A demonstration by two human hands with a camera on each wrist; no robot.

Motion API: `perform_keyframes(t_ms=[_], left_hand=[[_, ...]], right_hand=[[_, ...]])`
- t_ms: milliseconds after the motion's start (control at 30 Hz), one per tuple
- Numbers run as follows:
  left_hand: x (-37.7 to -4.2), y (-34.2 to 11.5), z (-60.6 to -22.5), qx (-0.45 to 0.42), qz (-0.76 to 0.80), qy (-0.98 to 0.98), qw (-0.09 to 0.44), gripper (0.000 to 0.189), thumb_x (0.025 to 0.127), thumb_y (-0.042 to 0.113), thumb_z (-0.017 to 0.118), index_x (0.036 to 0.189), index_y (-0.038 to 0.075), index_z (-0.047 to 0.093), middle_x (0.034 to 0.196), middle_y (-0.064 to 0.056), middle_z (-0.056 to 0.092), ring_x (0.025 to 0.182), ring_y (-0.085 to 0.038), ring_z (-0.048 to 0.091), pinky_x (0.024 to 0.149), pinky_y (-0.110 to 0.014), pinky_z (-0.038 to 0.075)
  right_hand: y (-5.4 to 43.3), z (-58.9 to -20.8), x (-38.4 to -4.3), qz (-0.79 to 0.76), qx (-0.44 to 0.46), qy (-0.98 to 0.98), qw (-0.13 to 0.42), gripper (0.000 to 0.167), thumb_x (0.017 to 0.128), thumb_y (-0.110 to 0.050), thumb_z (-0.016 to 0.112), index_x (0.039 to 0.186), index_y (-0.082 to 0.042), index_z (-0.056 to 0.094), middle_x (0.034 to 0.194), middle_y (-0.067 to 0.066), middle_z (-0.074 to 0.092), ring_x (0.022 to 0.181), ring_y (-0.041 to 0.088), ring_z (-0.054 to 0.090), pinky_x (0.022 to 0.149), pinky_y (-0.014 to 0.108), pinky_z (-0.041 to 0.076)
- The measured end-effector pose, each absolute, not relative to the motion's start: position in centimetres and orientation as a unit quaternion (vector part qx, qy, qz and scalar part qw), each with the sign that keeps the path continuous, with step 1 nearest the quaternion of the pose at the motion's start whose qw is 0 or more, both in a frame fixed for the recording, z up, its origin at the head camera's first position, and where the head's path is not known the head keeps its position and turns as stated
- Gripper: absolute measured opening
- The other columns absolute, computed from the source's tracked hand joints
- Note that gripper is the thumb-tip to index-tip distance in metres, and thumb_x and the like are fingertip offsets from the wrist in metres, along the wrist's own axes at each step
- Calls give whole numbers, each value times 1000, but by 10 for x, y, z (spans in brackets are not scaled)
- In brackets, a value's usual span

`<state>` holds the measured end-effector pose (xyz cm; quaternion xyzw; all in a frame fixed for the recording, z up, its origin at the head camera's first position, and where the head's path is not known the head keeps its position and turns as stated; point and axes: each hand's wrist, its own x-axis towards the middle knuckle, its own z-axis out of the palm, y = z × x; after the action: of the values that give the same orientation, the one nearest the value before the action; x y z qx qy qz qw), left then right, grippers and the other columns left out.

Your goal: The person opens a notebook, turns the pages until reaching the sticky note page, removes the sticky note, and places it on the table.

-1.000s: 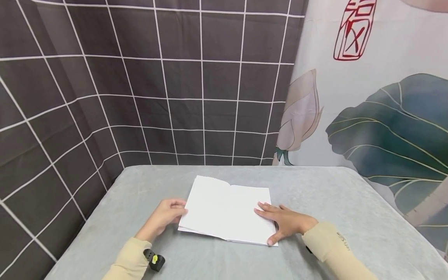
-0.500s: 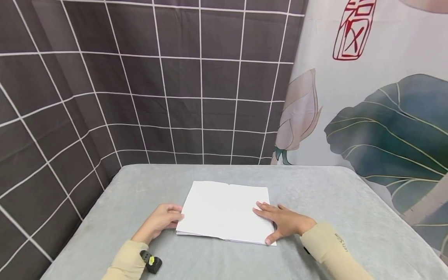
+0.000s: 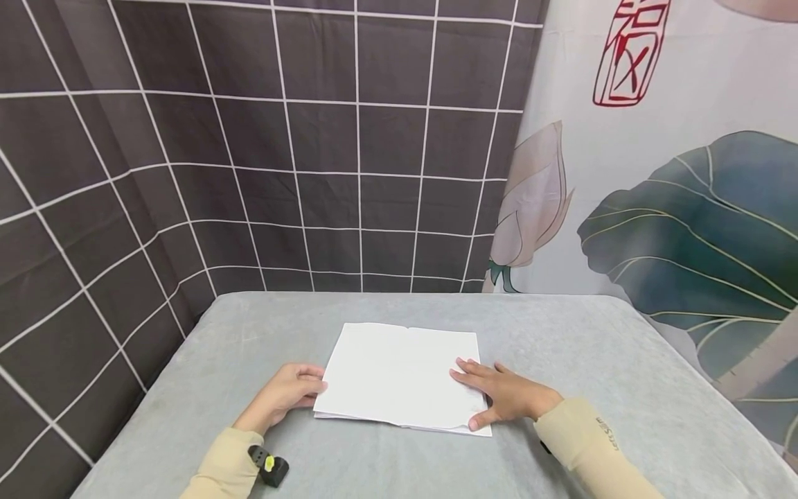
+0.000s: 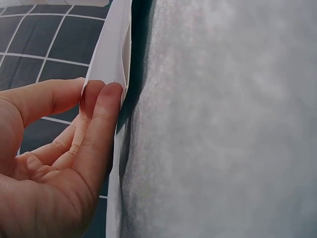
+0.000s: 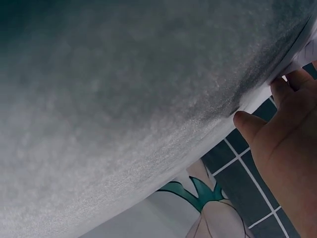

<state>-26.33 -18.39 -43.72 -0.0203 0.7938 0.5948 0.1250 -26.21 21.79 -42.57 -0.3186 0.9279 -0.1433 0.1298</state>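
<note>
An open notebook [image 3: 399, 378] with blank white pages lies on a grey cloth-covered table [image 3: 561, 353]. My left hand [image 3: 291, 389] is at its left edge. In the left wrist view, the thumb and fingers of the left hand [image 4: 64, 144] pinch the edge of the pages [image 4: 111, 54], where a few layers stand slightly apart. My right hand [image 3: 501, 394] rests on the right page with spread fingers, its thumb near the lower right corner. The right wrist view catches only part of the right hand [image 5: 287, 124] along the notebook's edge.
A dark curtain [image 3: 318, 138] with a white grid hangs behind and to the left of the table. On the right is a pale curtain [image 3: 555, 263] printed with a lotus bud and leaf. A black wrist strap [image 3: 269, 466] sits on the left sleeve.
The left page has come down flatter, and my left hand has shifted slightly left and toward me with it. My right thumb has drawn slightly inward at the lower page corner.
</note>
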Motion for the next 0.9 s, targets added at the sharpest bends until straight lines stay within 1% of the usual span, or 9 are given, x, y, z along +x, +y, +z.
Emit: perform_keyframes(t_ms=[133, 300, 500, 633, 733, 900], left_hand=[[-264, -184, -439, -19, 596, 793, 128, 36, 83, 0, 65, 114, -15, 56, 89, -10, 70, 76, -17, 66, 71, -36, 58], [-264, -183, -442, -31, 591, 797, 123, 33, 83, 0, 65, 112, -14, 57, 88, -10, 69, 75, -17, 65, 70, -36, 58], [-264, -182, -442, -35, 584, 803, 119, 32, 83, -1, 65, 111, -14, 58, 89, -12, 69, 74, -18, 65, 69, -36, 58], [-265, -182, -441, -36, 577, 807, 116, 31, 83, -1, 66, 111, -13, 58, 90, -13, 69, 74, -17, 65, 69, -36, 58], [-265, -182, -440, -42, 577, 807, 117, 31, 83, -1, 66, 111, -13, 59, 90, -13, 68, 74, -17, 65, 69, -35, 58], [-266, -183, -441, -43, 578, 805, 123, 32, 83, -2, 65, 112, -14, 58, 90, -14, 68, 75, -17, 65, 69, -34, 58]], right_hand=[[218, -425, -262, -149, -324, 925, 134, 100, 69, -57, 73, 149, -11, 34, 157, 18, 26, 143, 39, 26, 107, 70, 19], [219, -422, -261, -153, -330, 919, 153, 106, 66, -54, 77, 150, -9, 30, 157, 19, 22, 143, 42, 23, 108, 70, 15], [217, -418, -261, -132, -317, 922, 178, 114, 62, -54, 79, 152, -9, 25, 160, 16, 15, 145, 39, 17, 111, 68, 9], [217, -417, -261, -122, -324, 923, 170, 117, 59, -55, 78, 151, -6, 25, 160, 13, 17, 145, 37, 19, 113, 65, 10], [219, -418, -261, -126, -336, 919, 164, 116, 60, -56, 76, 151, -5, 26, 160, 12, 20, 145, 36, 22, 113, 64, 11], [224, -419, -259, -144, -351, 911, 162, 107, 65, -55, 74, 151, -10, 30, 158, 17, 22, 144, 38, 23, 110, 68, 13]])
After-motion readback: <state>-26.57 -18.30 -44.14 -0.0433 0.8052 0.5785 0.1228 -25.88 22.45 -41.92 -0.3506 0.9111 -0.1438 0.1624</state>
